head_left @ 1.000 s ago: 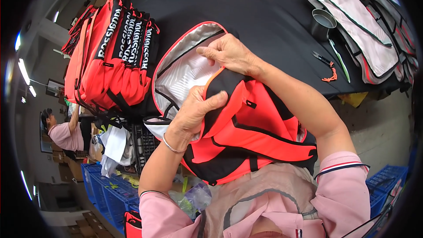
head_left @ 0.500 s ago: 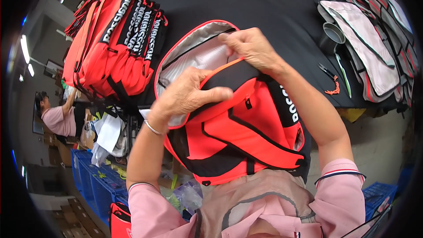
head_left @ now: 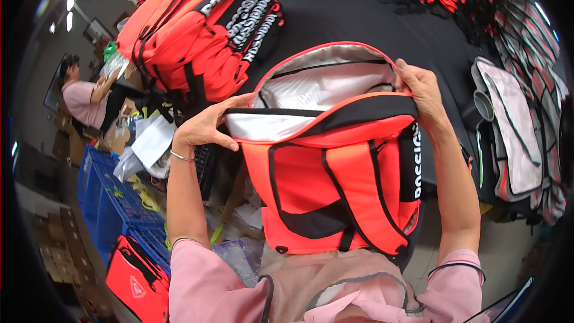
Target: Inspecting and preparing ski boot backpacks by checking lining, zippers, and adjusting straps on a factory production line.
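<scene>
A red and black backpack (head_left: 335, 179) with a light grey lining hangs over the near edge of the black table (head_left: 382, 24), its main compartment open wide. My left hand (head_left: 209, 122) grips the left edge of the opening. On the right edge my right hand (head_left: 421, 87) holds the top corner. Red shoulder straps run down the bag's front toward my body. White stuffing paper shows inside the open compartment.
A stack of matching red backpacks (head_left: 197, 30) lies at the table's far left. Grey bag panels (head_left: 514, 131) are piled at the right. Blue crates (head_left: 113, 203) and another red bag (head_left: 134, 281) stand on the floor at the left. A person in pink (head_left: 81, 96) works at far left.
My hands have spread apart, from the middle of the bag to the two sides of its opening. The backpack now hangs straighter and its compartment gapes wider.
</scene>
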A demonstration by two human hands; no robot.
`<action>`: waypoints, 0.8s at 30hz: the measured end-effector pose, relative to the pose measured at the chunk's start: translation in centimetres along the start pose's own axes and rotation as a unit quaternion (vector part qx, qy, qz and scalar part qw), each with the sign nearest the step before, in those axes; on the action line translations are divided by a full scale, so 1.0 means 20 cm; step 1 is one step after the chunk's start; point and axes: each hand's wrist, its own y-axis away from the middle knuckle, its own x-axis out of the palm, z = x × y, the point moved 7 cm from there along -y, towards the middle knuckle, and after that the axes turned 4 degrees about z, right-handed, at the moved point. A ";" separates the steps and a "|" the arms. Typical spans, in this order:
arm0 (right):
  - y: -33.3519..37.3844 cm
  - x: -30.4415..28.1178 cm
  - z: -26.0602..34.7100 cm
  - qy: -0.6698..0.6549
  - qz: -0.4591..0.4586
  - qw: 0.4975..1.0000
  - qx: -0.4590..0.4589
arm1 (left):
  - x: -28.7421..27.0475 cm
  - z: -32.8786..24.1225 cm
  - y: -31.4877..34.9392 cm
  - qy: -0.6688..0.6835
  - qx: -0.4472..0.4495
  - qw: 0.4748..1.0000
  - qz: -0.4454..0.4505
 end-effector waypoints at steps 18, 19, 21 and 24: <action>0.28 1.06 0.50 0.577 0.130 0.748 -0.302 | 0.25 -0.27 0.08 -0.291 0.307 0.779 -0.464; 0.30 1.06 0.50 0.560 0.122 0.765 -0.294 | 0.27 -0.27 0.10 -0.301 0.309 0.770 -0.470; 0.35 1.07 0.47 0.569 0.127 0.761 -0.285 | 0.31 -0.27 0.13 -0.313 0.317 0.756 -0.480; 0.45 1.07 0.42 0.560 0.134 0.769 -0.277 | 0.38 -0.28 0.15 -0.307 0.348 0.761 -0.453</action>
